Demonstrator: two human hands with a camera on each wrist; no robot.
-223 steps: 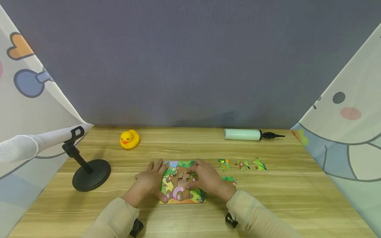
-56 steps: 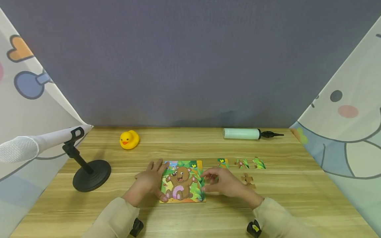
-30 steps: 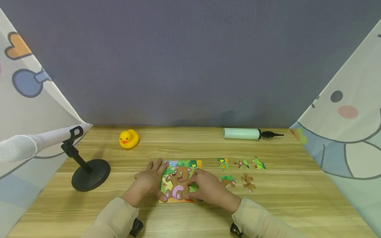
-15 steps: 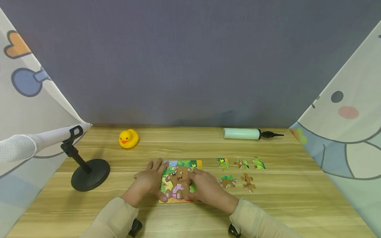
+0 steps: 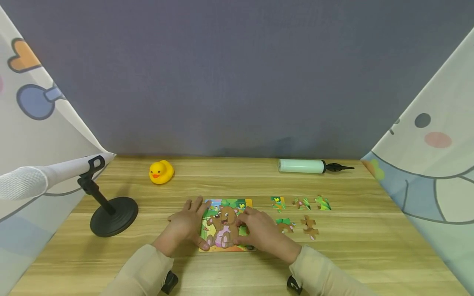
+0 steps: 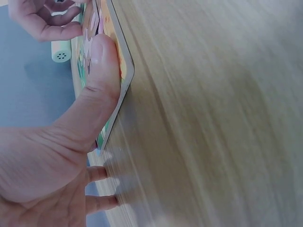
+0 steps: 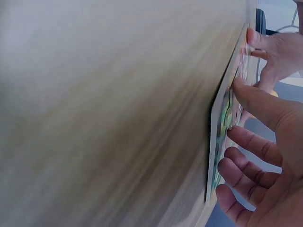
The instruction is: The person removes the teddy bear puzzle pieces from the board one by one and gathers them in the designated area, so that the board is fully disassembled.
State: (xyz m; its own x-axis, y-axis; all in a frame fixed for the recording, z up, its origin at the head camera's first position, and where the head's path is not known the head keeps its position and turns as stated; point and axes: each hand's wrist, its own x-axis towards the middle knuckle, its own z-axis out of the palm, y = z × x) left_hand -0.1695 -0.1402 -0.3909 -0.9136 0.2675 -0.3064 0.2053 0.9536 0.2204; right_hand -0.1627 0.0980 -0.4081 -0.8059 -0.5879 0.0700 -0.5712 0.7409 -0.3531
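A square bear jigsaw puzzle (image 5: 222,222) lies flat on the wooden table in front of me. My left hand (image 5: 184,224) is spread along its left side, with the thumb (image 6: 102,61) resting on the near left corner. Over the right part of the puzzle, my right hand (image 5: 259,230) has its thumb and index finger on a green puzzle piece (image 7: 228,116), pinching it; the other fingers curl loosely. That piece is mostly hidden by the hand in the head view. Right of the puzzle lie several loose pieces, among them a brown piece (image 5: 309,227) and a green-and-brown piece (image 5: 285,225).
Behind the loose pieces lies a pale green hand pump (image 5: 301,166) with a black nozzle. A yellow rubber duck (image 5: 161,172) sits at the back left. A white microphone (image 5: 55,174) on a black stand (image 5: 113,216) stands at the left. A grey panel closes off the back.
A brown piece now lies in the second row of loose pieces. From beside the puzzle's right edge, the right hand has moved left onto it. The left hand has stayed in place.
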